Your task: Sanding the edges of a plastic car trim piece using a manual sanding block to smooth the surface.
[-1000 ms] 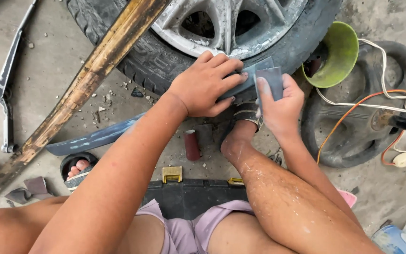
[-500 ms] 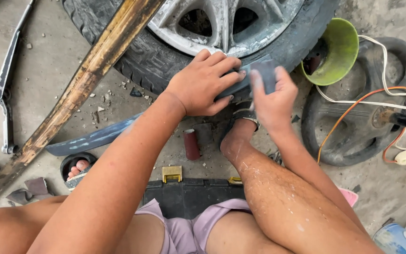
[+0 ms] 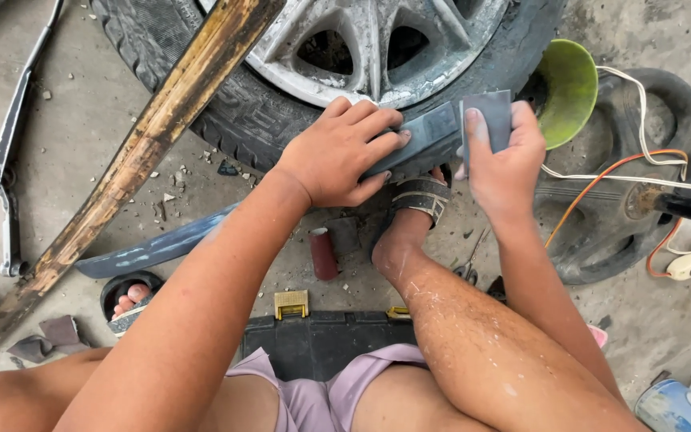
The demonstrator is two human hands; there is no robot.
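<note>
My left hand (image 3: pixel 341 152) presses down on a long grey-blue curved strip (image 3: pixel 161 246) that runs from the lower left up against a car tyre (image 3: pixel 225 112). My right hand (image 3: pixel 504 160) grips a folded grey sheet of sandpaper (image 3: pixel 489 120) held flat on the strip's upper end. The tyre carries a dusty silver alloy rim (image 3: pixel 361 40). My right foot in a sandal (image 3: pixel 417 200) rests just under the hands.
A worn wooden plank (image 3: pixel 137 168) leans across the tyre. A green bowl (image 3: pixel 569 88), a second tyre (image 3: pixel 641 200) with orange and white cables, a metal bar (image 3: pixel 9 160), a small red roll (image 3: pixel 323 254) and a black toolbox (image 3: pixel 313 340) surround me.
My right hand with the sandpaper has slid slightly up and right along the strip. The left hand stays pressed in place.
</note>
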